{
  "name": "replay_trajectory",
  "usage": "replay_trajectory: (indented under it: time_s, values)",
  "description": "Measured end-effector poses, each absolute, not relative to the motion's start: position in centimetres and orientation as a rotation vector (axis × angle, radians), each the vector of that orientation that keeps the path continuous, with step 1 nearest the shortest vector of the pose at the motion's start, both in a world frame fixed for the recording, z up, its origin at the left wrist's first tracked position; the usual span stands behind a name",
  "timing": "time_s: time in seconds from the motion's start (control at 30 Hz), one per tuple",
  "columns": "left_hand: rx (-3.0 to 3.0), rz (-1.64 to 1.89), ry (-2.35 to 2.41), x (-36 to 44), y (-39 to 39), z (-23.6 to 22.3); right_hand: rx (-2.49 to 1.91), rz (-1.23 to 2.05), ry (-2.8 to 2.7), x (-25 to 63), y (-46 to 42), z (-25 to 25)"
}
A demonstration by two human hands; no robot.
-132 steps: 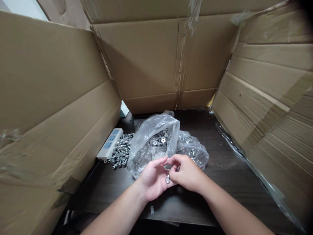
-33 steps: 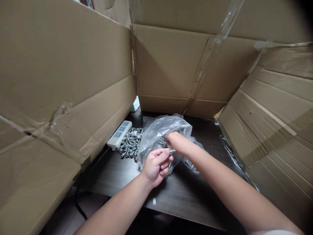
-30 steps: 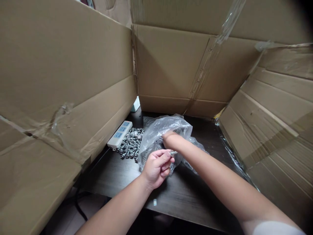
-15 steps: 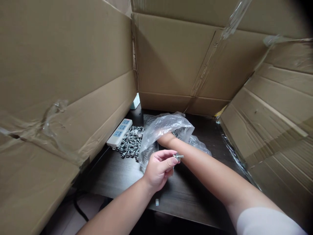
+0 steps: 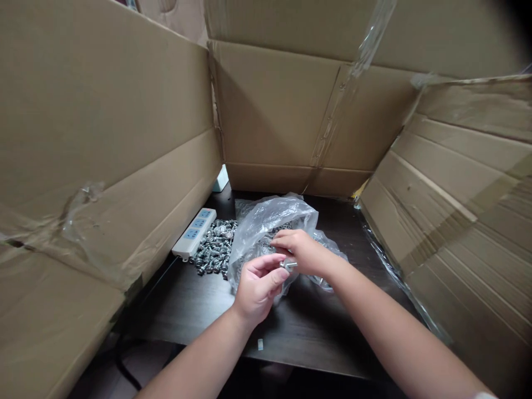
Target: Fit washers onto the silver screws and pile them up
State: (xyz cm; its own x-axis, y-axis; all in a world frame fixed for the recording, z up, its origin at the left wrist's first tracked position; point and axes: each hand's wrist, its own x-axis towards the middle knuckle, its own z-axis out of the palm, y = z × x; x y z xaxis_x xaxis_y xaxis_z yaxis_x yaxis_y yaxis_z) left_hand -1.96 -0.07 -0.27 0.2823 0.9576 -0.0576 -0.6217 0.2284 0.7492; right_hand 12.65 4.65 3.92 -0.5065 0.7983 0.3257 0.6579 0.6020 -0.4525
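Observation:
My left hand (image 5: pixel 260 285) pinches a metal bolt (image 5: pixel 288 265) between thumb and fingertips, its shank pointing right. Just behind it is my right hand (image 5: pixel 299 250), fingers bent together toward the left in front of the bag mouth; whatever they hold, if anything, is hidden. A clear plastic bag (image 5: pixel 270 213) lies crumpled beyond both hands, small metal parts (image 5: pixel 284 227) showing at its opening. To its left sits a heap of bolts (image 5: pixel 214 249) on the dark table (image 5: pixel 187 305).
A white power strip (image 5: pixel 195 231) borders the bolt heap on the left. Cardboard walls (image 5: pixel 282 116) enclose the table at the back and both sides. Near the front edge lies a small pale piece (image 5: pixel 260 344). A dark cable (image 5: pixel 124 368) hangs at lower left.
My right hand has come out of the plastic bag, back toward my left hand. The left hand keeps its pinch on the bolt. The view has shifted slightly.

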Motion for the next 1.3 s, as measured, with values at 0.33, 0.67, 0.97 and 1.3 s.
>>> replay_trajectory:
  time_s: [0.33,0.67,0.97,1.3]
  values:
    - [0.927,1.163,0.732,-0.9,0.9,2.2,-0.886,1.061,-1.379,18.5,-0.3,3.8]
    - [1.147,1.122,0.880,1.9,2.9,2.3,-0.934,0.970,-1.150,19.1,-0.6,0.4]
    - [1.221,1.023,0.934,0.8,3.0,1.1,-0.977,0.811,-1.394,18.2,-1.0,-0.1]
    - [1.622,1.105,0.953,0.3,2.7,0.2,-1.005,0.530,-1.571,18.0,-1.5,-0.5]
